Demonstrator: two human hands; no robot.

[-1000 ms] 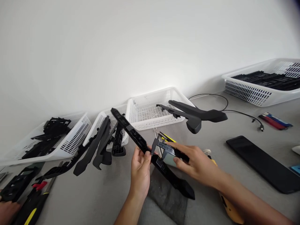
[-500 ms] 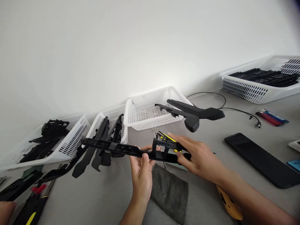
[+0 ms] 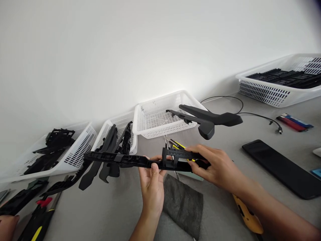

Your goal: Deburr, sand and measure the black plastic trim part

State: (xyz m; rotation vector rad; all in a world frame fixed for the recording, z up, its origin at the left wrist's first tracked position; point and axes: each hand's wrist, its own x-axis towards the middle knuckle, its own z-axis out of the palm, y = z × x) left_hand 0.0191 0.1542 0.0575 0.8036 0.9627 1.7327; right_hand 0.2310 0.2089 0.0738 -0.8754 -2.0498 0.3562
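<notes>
My left hand [image 3: 151, 187] grips a long black plastic strip [image 3: 120, 159] near its middle and holds it level above the table. My right hand [image 3: 218, 165] is closed on a black digital caliper [image 3: 179, 155] whose jaws sit on the strip's right end. Below the hands a dark grey cloth [image 3: 183, 204] lies on the grey table [image 3: 105, 214].
Three white baskets line the wall: a left basket [image 3: 75, 154] with black parts, a middle basket [image 3: 112, 129] with long black parts, a bare basket [image 3: 160, 115]. Two black arm pieces [image 3: 210, 120] rest on its rim. A phone [image 3: 283, 169], cable [image 3: 250, 115], far basket [image 3: 276, 93], yellow tool [image 3: 248, 217]. Another person's hand [image 3: 7, 226] is at lower left.
The strip has turned from slanting down to the right to lying level, its long end now pointing left. The caliper has stayed on it, and my right hand has risen slightly.
</notes>
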